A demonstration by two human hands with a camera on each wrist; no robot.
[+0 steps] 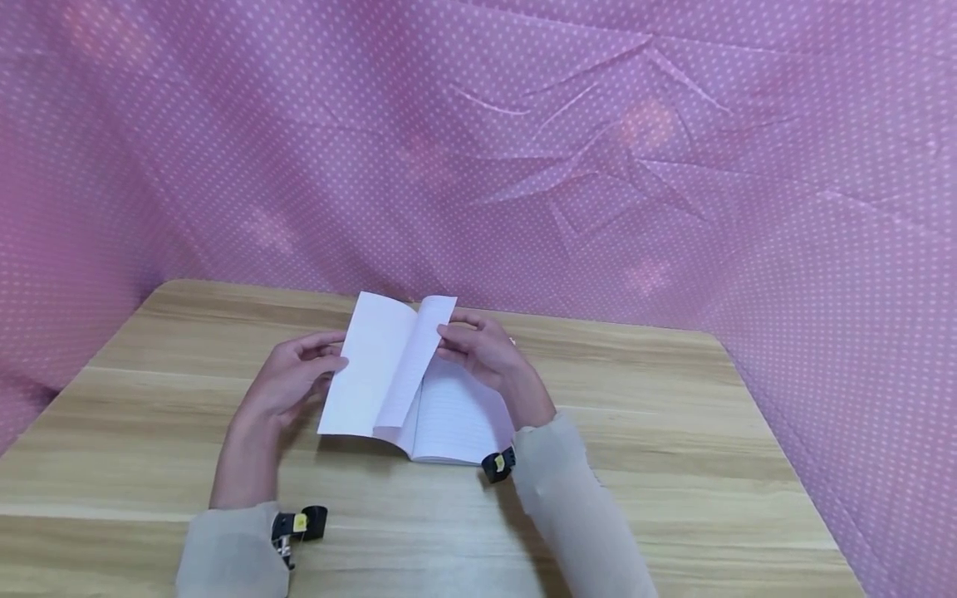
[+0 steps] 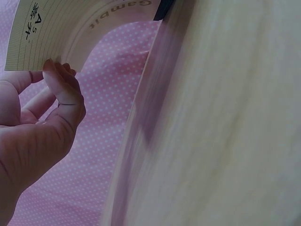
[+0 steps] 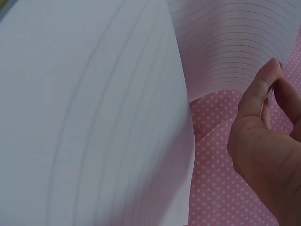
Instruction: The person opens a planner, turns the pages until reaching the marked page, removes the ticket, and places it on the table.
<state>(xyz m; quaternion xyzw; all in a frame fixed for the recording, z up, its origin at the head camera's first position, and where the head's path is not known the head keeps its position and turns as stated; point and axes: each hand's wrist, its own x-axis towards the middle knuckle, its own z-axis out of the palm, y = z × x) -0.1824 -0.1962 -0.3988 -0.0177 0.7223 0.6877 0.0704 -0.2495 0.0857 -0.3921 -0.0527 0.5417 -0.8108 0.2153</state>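
Note:
An open notebook [image 1: 463,415] with ruled pages lies on the wooden table, its left part lifted off the surface. At the left edge, my left hand [image 1: 287,378] pinches the raised cover and page between thumb and fingers. In the left wrist view the bent cover [image 2: 51,33] shows "A5" and "Gambit" print, with the left fingertips [image 2: 59,70] at its edge. My right hand [image 1: 482,349] pinches the edge of a single curled leaf [image 1: 419,357] above the right-hand pages. The right wrist view shows ruled paper [image 3: 235,47] between the thumb and fingers.
The wood-grain table [image 1: 643,465] reaches back to a pink dotted cloth [image 1: 478,166] that hangs behind and along both sides. A black wrist camera mount [image 1: 299,525] sits at the left sleeve, and another mount [image 1: 498,465] at the right sleeve, close to the notebook's lower corner.

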